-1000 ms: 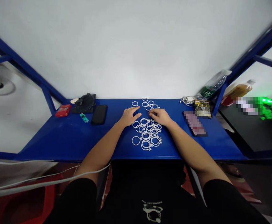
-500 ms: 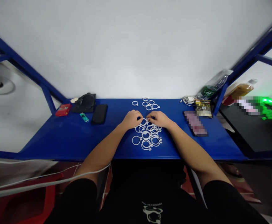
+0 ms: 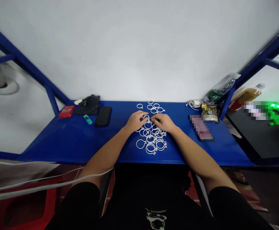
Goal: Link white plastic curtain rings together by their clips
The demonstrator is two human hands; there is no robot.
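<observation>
As they lay on the blue table (image 3: 70, 140): heap of white plastic rings (image 3: 151, 140), mid-table; left hand (image 3: 135, 120) and right hand (image 3: 164, 122) at its far side, fingertips drawn together, apparently pinching a single ring (image 3: 147, 118) between them. Ring judged light, stiff, slick, possibly brittle; best gripped across opposite rim edges.

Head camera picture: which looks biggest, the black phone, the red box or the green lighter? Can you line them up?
1. black phone, the largest
2. red box, a bit smaller
3. green lighter, the smallest
All three lie about equally far back on the table, so nearness changes nothing.
</observation>
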